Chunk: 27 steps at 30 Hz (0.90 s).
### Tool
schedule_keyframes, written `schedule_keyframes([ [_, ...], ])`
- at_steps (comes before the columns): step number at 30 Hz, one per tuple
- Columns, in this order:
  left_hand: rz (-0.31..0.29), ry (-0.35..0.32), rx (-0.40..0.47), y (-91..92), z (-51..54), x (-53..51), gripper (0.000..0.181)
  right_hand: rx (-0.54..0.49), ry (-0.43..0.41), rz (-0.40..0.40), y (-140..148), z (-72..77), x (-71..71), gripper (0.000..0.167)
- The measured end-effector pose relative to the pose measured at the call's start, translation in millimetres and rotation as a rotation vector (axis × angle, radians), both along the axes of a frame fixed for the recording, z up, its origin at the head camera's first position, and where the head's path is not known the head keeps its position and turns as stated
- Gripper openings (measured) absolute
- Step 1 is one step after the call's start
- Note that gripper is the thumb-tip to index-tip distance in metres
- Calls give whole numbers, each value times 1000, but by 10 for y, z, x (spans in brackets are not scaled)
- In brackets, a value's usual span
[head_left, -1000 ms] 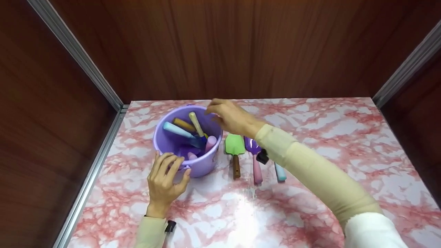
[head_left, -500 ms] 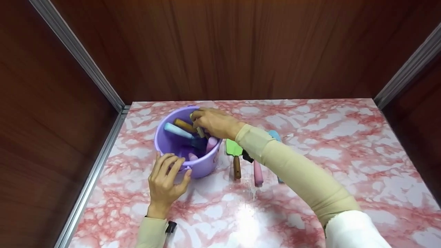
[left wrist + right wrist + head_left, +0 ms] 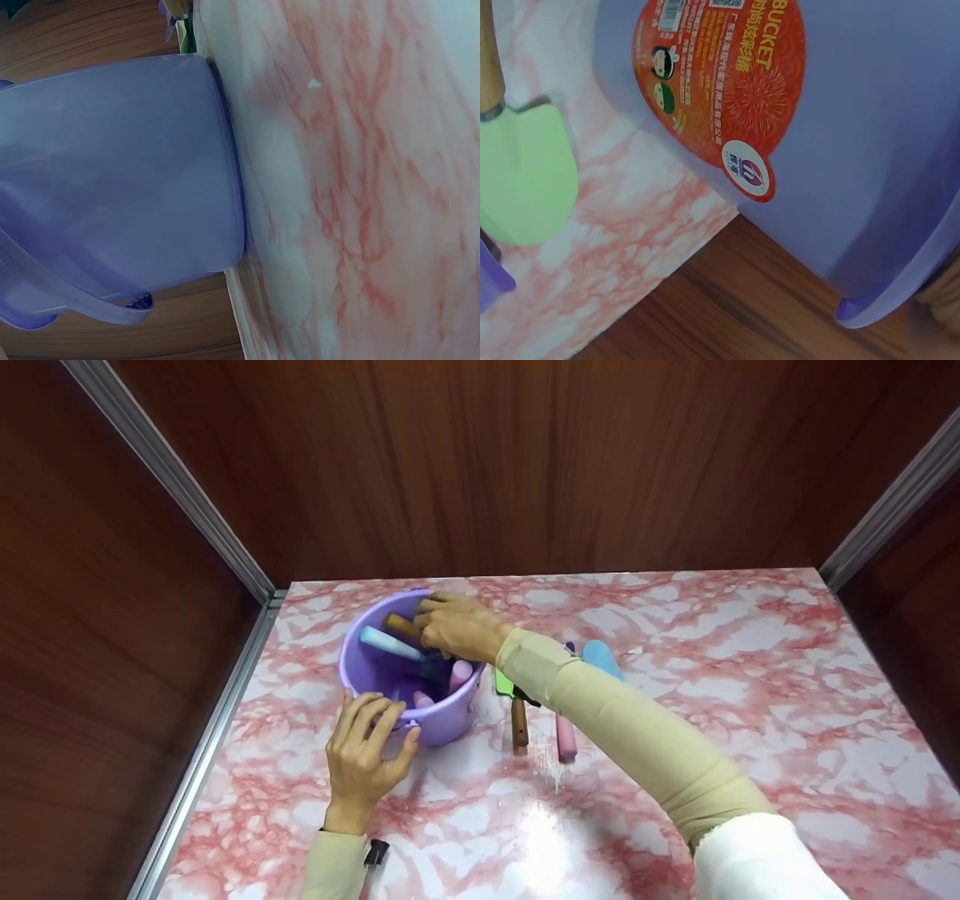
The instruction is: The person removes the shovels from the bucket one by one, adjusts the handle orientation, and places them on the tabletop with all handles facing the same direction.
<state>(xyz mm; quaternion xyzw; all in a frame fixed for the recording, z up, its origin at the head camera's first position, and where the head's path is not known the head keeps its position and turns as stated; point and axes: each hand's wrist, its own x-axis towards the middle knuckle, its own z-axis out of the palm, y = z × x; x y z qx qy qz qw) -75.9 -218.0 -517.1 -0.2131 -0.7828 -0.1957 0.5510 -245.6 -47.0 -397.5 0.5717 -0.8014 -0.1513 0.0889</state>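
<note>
A purple bucket [image 3: 442,727] stands on the marbled table with several handled tools inside. My left hand [image 3: 362,757] grips its near rim, fingers over the edge and thumb outside. Inside the far right part of the bucket, my right hand [image 3: 461,626] holds a tool by its pale yellow handle, which the hand now mostly hides. A light blue handle [image 3: 390,643], a brown handle [image 3: 403,625] and a pink handle [image 3: 460,675] lean near it. The right wrist view shows the bucket's red label [image 3: 727,75]; neither wrist view shows what the fingers hold.
Right of the bucket lie a green trowel with a brown handle [image 3: 520,724], a tool with a pink handle [image 3: 566,737] and a light blue tool [image 3: 600,658], partly under the right forearm. Brown wood-look panels [image 3: 525,472] enclose the back and sides.
My right hand has moved left from above the bucket's right rim down into it and taken hold of the pale yellow handle. The left hand stays on the rim.
</note>
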Motion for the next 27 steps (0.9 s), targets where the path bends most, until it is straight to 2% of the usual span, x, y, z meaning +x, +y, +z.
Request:
schedule_keyframes([
  [4, -2, -8, -2, -18, 6, -10, 35, 67, 88, -48, -45, -10, 56, 20],
  [6, -2, -6, -4, -26, 9, -14, 35, 99, 107, -85, -72, -16, 86, 25],
  [11, -15, -10, -13, -37, 17, -29, 34, 156, 57, -203, -125, -23, 135, 29],
  [14, -25, -18, -13, -35, 21, -37, 33, 166, 41, -245, -133, -18, 154, 30],
  [27, -31, -30, -8, -32, 7, -17, 34, 128, 127, -241, -86, 77, 255, 30],
])
